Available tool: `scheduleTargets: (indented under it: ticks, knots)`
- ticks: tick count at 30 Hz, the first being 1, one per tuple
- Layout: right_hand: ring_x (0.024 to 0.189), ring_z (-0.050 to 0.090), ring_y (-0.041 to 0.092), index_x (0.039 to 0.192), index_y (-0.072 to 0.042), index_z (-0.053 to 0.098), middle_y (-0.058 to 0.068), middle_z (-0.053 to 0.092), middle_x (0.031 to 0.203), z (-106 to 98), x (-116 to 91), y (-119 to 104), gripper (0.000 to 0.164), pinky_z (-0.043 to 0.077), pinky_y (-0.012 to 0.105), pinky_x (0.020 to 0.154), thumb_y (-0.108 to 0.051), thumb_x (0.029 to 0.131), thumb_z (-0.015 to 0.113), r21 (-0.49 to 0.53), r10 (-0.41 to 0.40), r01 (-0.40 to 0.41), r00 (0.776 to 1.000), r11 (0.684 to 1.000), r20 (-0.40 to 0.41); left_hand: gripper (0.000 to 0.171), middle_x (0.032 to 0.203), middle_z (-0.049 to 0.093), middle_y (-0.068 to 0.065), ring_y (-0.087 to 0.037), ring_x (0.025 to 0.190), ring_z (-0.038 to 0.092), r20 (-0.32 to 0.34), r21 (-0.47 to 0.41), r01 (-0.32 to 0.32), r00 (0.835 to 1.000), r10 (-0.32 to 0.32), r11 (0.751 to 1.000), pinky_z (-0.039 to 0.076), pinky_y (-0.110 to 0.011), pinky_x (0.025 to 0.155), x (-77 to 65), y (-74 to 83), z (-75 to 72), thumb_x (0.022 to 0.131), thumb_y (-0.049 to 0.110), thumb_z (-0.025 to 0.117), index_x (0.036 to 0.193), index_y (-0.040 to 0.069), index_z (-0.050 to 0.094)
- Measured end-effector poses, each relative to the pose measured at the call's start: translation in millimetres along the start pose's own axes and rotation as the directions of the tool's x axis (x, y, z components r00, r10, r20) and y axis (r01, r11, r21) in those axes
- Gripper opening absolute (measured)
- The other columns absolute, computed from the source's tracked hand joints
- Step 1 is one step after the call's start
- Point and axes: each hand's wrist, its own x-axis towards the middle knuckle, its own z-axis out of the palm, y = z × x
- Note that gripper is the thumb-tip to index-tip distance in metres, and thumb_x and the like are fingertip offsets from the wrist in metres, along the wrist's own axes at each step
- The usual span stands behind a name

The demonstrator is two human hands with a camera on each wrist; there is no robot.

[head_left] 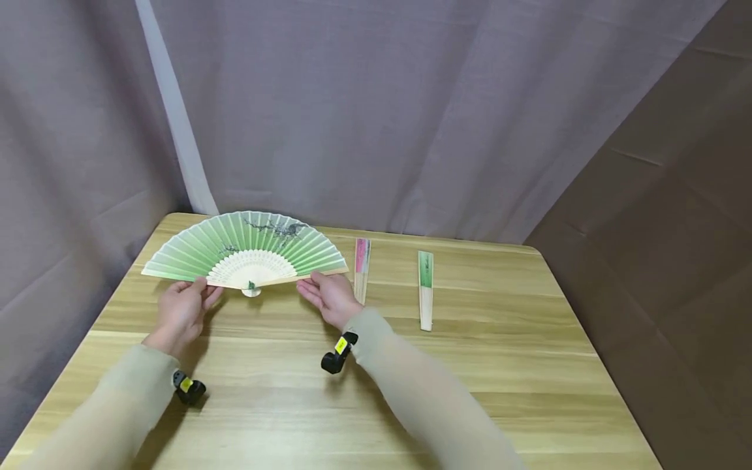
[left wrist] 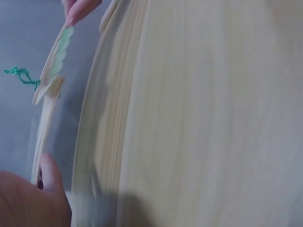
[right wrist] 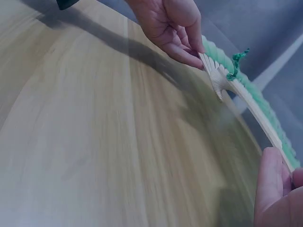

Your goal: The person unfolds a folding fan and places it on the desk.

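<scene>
A green folding fan (head_left: 252, 245) is spread wide between my two hands, with a dark branch pattern on its leaf and pale pierced ribs. My left hand (head_left: 181, 310) pinches its left edge between thumb and fingers. The right hand (head_left: 331, 297) grips the outer rib on the other side. At the fan's pivot hangs a small green cord (right wrist: 236, 64), which also shows in the left wrist view. Both wrist views show the fan edge-on, raised above the tabletop.
Just right of my right hand a folded fan with a pink and grey leaf (head_left: 362, 261) lies on the wooden table (head_left: 499, 365). Farther right lies a folded green fan (head_left: 425, 287). Grey curtains (head_left: 352, 117) hang behind the table, and a brown panel (head_left: 664, 215) stands on the right.
</scene>
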Motion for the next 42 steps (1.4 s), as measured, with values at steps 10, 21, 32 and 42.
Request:
scheduleTargets:
  ticks: [10,21,32,42]
  knots:
    - [0.096,0.067,0.029,0.114,0.013,0.052,0.024,0.065,0.102,15.2,14.8,15.0,0.022,0.057,0.029,0.083,0.000,0.096,0.054,0.024,0.034,-0.034,0.999,0.999,-0.003,0.007,0.081,0.059,-0.006,-0.013,0.070,0.068,-0.023,0.040,0.097,0.995,-0.096,0.995,0.055,-0.025,0.083,19.5,15.0,-21.9,0.099,-0.001,0.045,0.093,-0.004,0.047]
    - [0.113,0.059,0.033,0.137,0.008,0.041,0.022,0.058,0.125,7.6,19.0,11.1,0.040,0.054,0.036,0.092,-0.011,0.102,0.047,0.018,0.106,-0.108,0.989,0.994,0.100,0.022,0.092,0.059,-0.007,-0.013,0.088,0.063,-0.011,-0.047,0.163,0.986,-0.164,0.985,0.048,-0.027,0.095,20.5,21.4,-21.9,0.097,-0.002,0.045,0.119,0.000,0.040]
    - [0.118,0.056,0.034,0.139,0.008,0.039,0.022,0.050,0.137,-1.7,15.2,3.2,0.041,0.053,0.036,0.094,-0.009,0.102,0.045,0.017,0.107,-0.109,0.989,0.994,0.098,0.040,0.096,0.059,-0.004,-0.010,0.099,0.059,-0.019,-0.025,0.144,0.989,-0.144,0.989,0.043,-0.025,0.101,18.3,22.6,-18.2,0.097,-0.002,0.043,0.136,-0.001,0.036]
    - [0.112,0.059,0.031,0.136,0.004,0.042,0.023,0.050,0.133,-42.7,9.1,-32.7,0.040,0.055,0.037,0.090,-0.012,0.101,0.050,-0.208,-0.019,0.037,0.996,0.978,0.088,0.027,0.087,0.050,0.002,-0.006,0.072,0.057,-0.126,0.165,0.006,0.992,0.015,0.986,0.054,-0.017,0.073,3.9,22.8,-5.3,0.094,0.000,0.048,0.120,-0.003,0.044]
